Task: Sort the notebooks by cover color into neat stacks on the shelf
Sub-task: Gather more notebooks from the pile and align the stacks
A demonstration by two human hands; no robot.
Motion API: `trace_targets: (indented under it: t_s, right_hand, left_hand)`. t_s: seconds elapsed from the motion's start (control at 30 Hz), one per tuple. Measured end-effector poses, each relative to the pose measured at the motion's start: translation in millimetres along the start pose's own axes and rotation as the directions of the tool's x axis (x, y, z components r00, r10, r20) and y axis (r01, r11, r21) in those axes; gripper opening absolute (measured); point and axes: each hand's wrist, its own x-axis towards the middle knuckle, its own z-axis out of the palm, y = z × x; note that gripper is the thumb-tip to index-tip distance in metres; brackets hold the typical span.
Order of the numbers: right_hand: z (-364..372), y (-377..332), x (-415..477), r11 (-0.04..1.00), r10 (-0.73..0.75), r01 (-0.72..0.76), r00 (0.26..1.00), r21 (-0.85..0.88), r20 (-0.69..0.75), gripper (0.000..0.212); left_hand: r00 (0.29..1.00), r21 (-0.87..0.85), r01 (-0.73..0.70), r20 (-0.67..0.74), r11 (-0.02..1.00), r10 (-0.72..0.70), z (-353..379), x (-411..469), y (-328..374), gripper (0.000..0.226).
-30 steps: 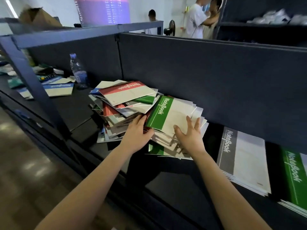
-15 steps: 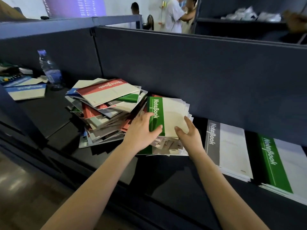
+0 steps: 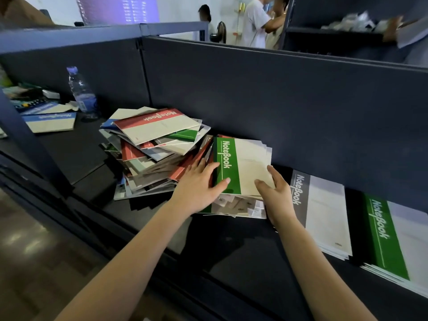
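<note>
Head view: the green notebook (image 3: 243,163), topping a loose stack on the shelf (image 3: 231,246), is pinched at its right edge in the right hand's (image 3: 278,195) grip. The left hand (image 3: 196,188) is laid straight-fingered along its spine, grip wide. A messy pile (image 3: 152,154) is crowded against its left; a grey stack (image 3: 324,209) and a green stack (image 3: 391,239) lie to the right.

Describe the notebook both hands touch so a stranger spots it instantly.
On the shelf, find the small pile right of the messy heap. Its top notebook, touched by the left hand and right hand, has a green band, unlike the red notebook topping the heap.
</note>
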Motion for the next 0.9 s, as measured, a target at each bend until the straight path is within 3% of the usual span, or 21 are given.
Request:
trace_targets:
  t_s: [0.17,0.4,0.77,0.83,0.9]
  right_hand:
    - [-16.1,1.7,-1.2,0.997,-0.021,0.026,0.997,0.070,-0.079,0.055]
    - [-53.1,2.8,-2.6,0.986,-0.020,0.042,0.991,0.162,-0.132,0.046]
    - [-107.8,-2.1,-28.1,0.876,-0.055,0.114,0.989,0.468,-0.137,0.050]
    - [-125.3,-5.1,-32.7,0.868,-0.085,0.138,0.988,0.477,-0.131,0.051]
    - [-141.5,-7.6,-37.5,0.866,-0.112,0.169,0.983,0.472,-0.146,0.054]
  left_hand:
    - [0.997,-0.105,-0.057,-0.049,0.993,0.052,-0.3,-13.5,32.7,0.057]
    - [0.994,-0.386,-0.032,-0.111,0.922,-0.012,-3.4,-6.9,64.9,0.049]
    - [0.989,-0.427,-0.036,-0.145,0.904,-0.029,14.6,-0.8,100.9,0.062]
    - [0.989,-0.529,-0.051,-0.146,0.847,-0.032,21.1,0.9,112.9,0.062]
    - [0.992,-0.732,-0.045,-0.115,0.680,-0.059,28.5,3.5,127.8,0.067]
